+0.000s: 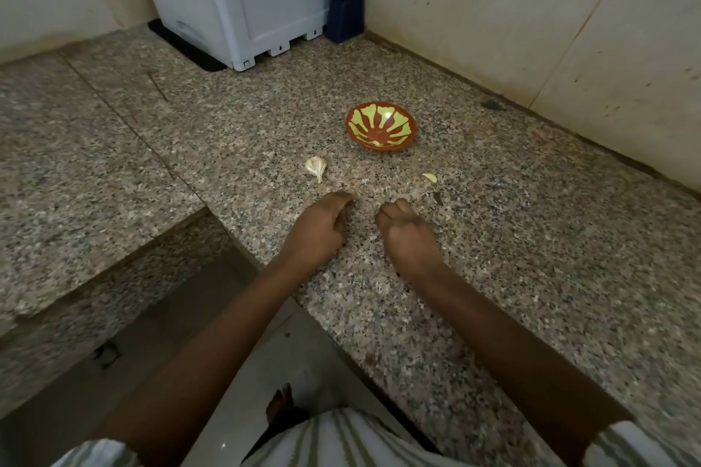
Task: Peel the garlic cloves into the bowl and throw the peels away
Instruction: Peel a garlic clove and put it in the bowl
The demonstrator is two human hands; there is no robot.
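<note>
- The bowl [381, 126], red-brown with a yellow-green pattern inside, stands upright on the speckled stone worktop [531, 239].
- A garlic chunk [316, 167], white and in its papery skin, lies on the worktop to the near left of the bowl, apart from it.
- A small garlic bit [429, 177] lies to the near right of the bowl, also apart from it. I cannot tell whether it is a clove or a peel.
- The left grip [318, 227], a bare hand, rests on the worktop on the near side of the bowl, just short of the garlic chunk and not touching it. Its fingers curl downward with the fingertips [347, 197] on the stone. Whether they pinch anything cannot be told.
- The right grip [407, 231], the other bare hand, sits between the bowl and the person, near the left grip but apart from it. Its fingers are folded in toward the palm. The palm side is hidden, so I cannot tell if it holds something.
- Well beyond the bowl, to its far left, a white appliance [242, 0] stands on the worktop.
- A dark blue object [346, 4] stands just beside the appliance, in the corner of the wall [493, 11].
- Far on the near side of the bowl, a striped garment [341, 440] shows at the bottom edge, with a foot [280, 402] on the floor [212, 315] below the worktop.
</note>
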